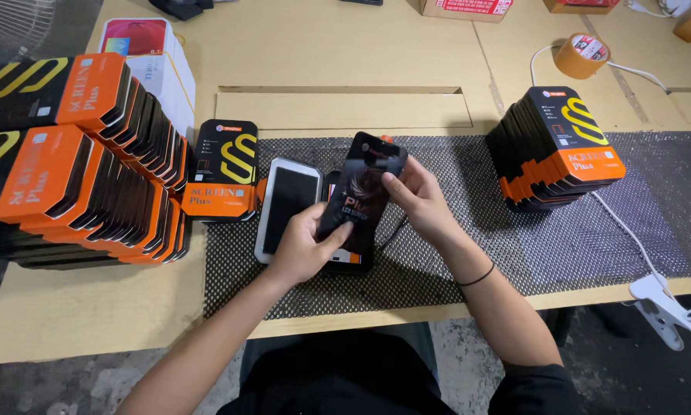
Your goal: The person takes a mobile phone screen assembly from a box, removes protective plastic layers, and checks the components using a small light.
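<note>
My left hand (305, 244) and my right hand (416, 196) both hold a flat black packet (358, 192) with orange trim, tilted above the mat. The left hand grips its lower end, the right hand pinches its upper right edge. Just left of it a white-framed phone screen (285, 204) lies face up on the black mesh mat (468, 253). Another black and orange box (224, 170) lies flat further left. Something orange and black lies under the held packet, mostly hidden.
Long leaning rows of black and orange boxes (84, 161) fill the left side. A shorter stack (554, 150) stands on the right of the mat. A tape roll (581, 55), a white cable (630, 230) and a white clamp (664, 307) are on the right. White boxes (161, 69) sit at the back left.
</note>
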